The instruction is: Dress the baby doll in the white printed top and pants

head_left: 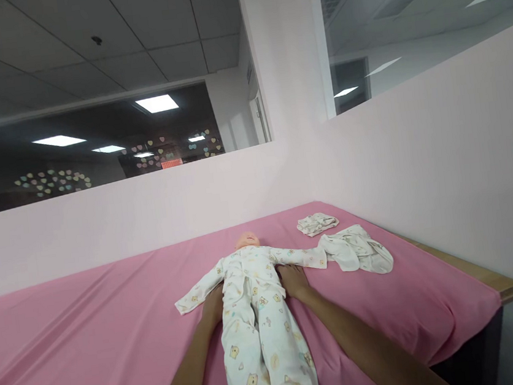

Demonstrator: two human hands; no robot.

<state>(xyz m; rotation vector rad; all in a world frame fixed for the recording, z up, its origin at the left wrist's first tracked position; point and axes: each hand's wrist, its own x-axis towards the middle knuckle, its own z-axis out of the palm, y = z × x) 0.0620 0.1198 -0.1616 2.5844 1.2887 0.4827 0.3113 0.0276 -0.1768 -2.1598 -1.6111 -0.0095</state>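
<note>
A baby doll (247, 239) lies on its back on the pink sheet, its head towards the wall. It wears a white long-sleeved top (253, 263) and matching trousers (242, 342) printed with small bears. Both sleeves spread out to the sides; one foot shows at the bottom edge. My left hand (214, 302) rests against the doll's side below one sleeve, its fingers hidden behind the top. On the other side, my right hand (293, 278) lies by the waist under the other sleeve, fingers apart and extended, their tips partly covered by cloth.
A crumpled white printed garment (358, 249) lies beside the right-hand sleeve end, with a smaller folded cloth (317, 224) behind it. The pink sheet (116, 344) covers the table, whose wooden edge (473, 270) shows at the right. Walls with windows (161, 129) stand behind and to the right.
</note>
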